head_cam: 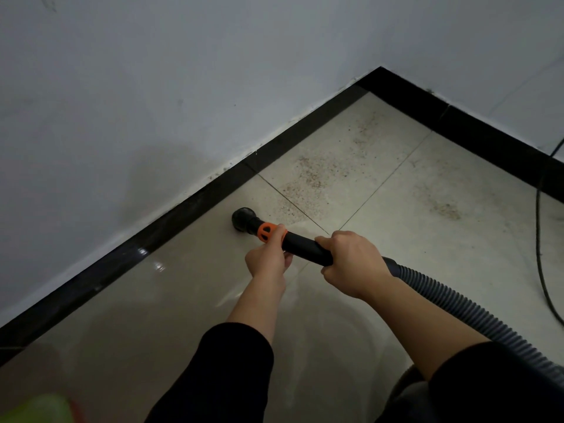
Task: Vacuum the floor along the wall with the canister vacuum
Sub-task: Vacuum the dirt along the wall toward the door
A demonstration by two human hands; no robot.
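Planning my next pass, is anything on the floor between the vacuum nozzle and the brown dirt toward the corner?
Nothing visible. Only bare tile lies between the nozzle and the brown dirt; the black cable runs far to the right.

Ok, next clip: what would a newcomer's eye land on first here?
Both hands in the middle: the left hand and right hand grip a black wand with an orange collar, its round nozzle down at the tile beside the black baseboard. Beyond it, brown speckled dirt trails toward the corner.
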